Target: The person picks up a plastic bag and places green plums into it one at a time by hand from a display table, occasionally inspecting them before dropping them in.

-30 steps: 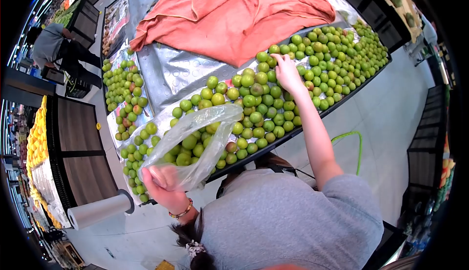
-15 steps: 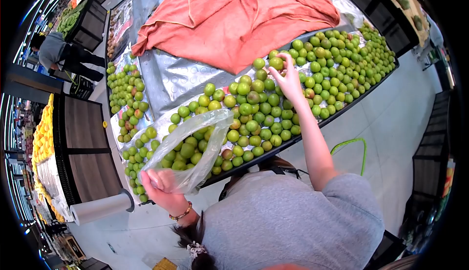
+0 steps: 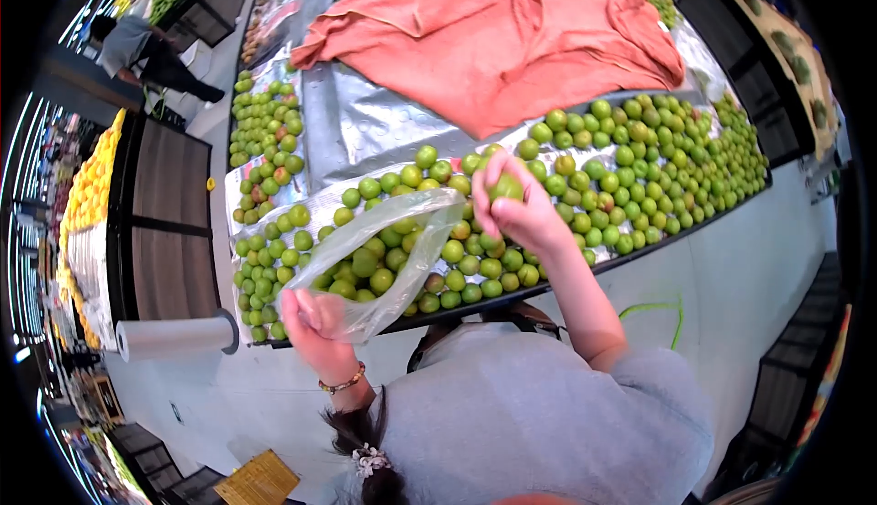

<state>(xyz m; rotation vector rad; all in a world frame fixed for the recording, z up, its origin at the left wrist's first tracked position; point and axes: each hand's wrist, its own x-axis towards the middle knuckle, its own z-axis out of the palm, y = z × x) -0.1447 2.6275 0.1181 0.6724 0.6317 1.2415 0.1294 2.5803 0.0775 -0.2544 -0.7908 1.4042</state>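
My left hand (image 3: 320, 327) is closed on the edge of a clear plastic bag (image 3: 367, 319), holding its mouth wide. Through the opening, round green fruit (image 3: 382, 279) shows, some of it in or behind the thin film. My right hand (image 3: 530, 216), to the right of the bag's mouth, has its fingers wrapped around one green fruit (image 3: 506, 187). Under and around both hands spreads a layer of the same fruit (image 3: 639, 153), some pieces with reddish-brown patches.
A coral cloth (image 3: 493, 39) covers the middle of the display stand. Left of me are a roll of plastic bags (image 3: 174, 338) and a stand of yellow fruit (image 3: 89, 190). A person (image 3: 137, 48) stands at the far left. A yellow box (image 3: 258, 479) is on the floor.
My right hand has closed on a green fruit, lifted it from the layer and brought it left and down toward the bag. My left hand still holds the bag's edge.
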